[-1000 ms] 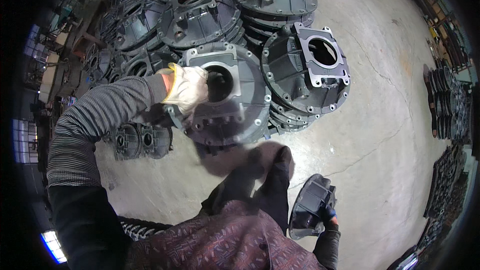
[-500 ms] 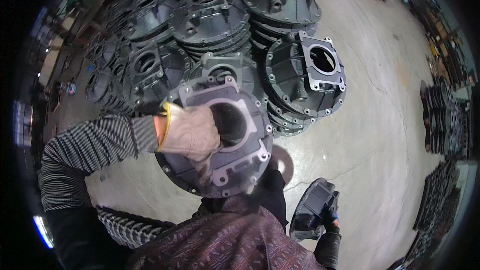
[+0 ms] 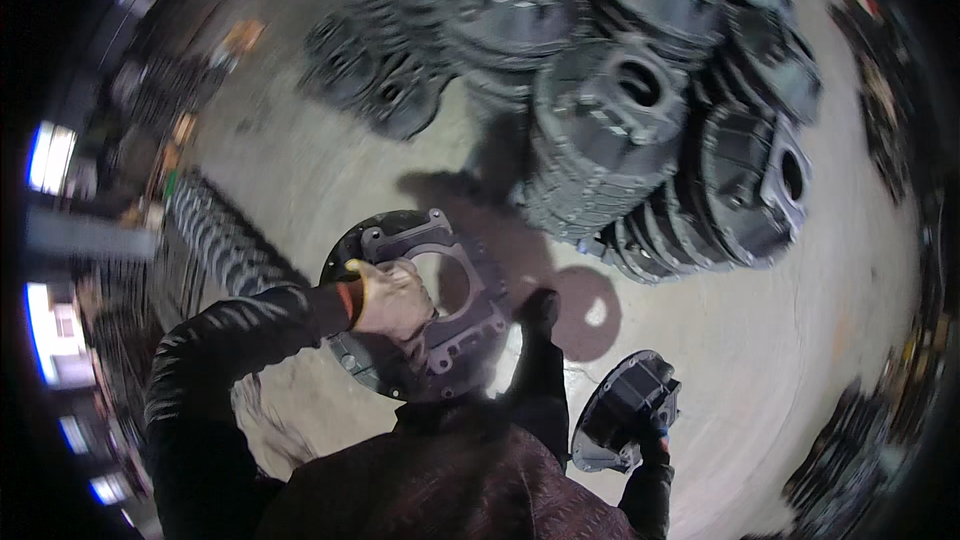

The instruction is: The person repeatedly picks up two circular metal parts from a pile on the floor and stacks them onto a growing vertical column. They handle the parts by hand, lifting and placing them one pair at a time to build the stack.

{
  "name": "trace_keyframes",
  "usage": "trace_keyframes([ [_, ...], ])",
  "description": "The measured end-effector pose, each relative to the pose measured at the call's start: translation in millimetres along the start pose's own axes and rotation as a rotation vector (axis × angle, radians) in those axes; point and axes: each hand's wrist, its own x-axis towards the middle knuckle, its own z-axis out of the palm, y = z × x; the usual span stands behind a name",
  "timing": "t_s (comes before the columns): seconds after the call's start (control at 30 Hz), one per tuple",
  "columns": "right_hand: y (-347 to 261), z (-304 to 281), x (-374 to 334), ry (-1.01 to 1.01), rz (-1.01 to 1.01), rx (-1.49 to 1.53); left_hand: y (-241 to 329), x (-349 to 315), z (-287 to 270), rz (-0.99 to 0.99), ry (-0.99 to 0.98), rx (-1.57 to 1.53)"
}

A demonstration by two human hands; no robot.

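Observation:
My left hand [image 3: 393, 302], in a pale work glove, is closed on the rim of a round opening in a dark cast-metal bell housing [image 3: 468, 340]. Floor shows through that opening, and the housing hangs in front of my body. Low on the right, my right hand [image 3: 655, 430] grips a second dark bell housing [image 3: 610, 405], which is tilted with its flange toward the left. Its fingers are partly hidden by shadow and the casting. Neither held housing touches the stacks ahead.
Stacked bell housings [image 3: 610, 130] stand ahead and to the right, with lower ones [image 3: 390, 90] farther left. A long row of ring-like parts [image 3: 225, 235] lies at left. More dark parts [image 3: 840, 450] line the right side. My foot [image 3: 540, 308] is on the concrete floor [image 3: 720, 340].
My view has turned left, so the stacks now appear farther right. The left-hand housing no longer overlaps the stacks and sits lower, away from them. Both hands keep their holds.

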Motion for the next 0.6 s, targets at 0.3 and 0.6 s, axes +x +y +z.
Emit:
trace_keyframes([
  [0.3, -86, -3, -16, -0.182, -0.13, -0.209, 183, -159, 278, -0.689, 0.098, -0.743],
  [0.6, -239, 83, 22, -0.435, -0.347, -0.513, 375, -266, 458, -1.152, 0.26, -1.409],
])
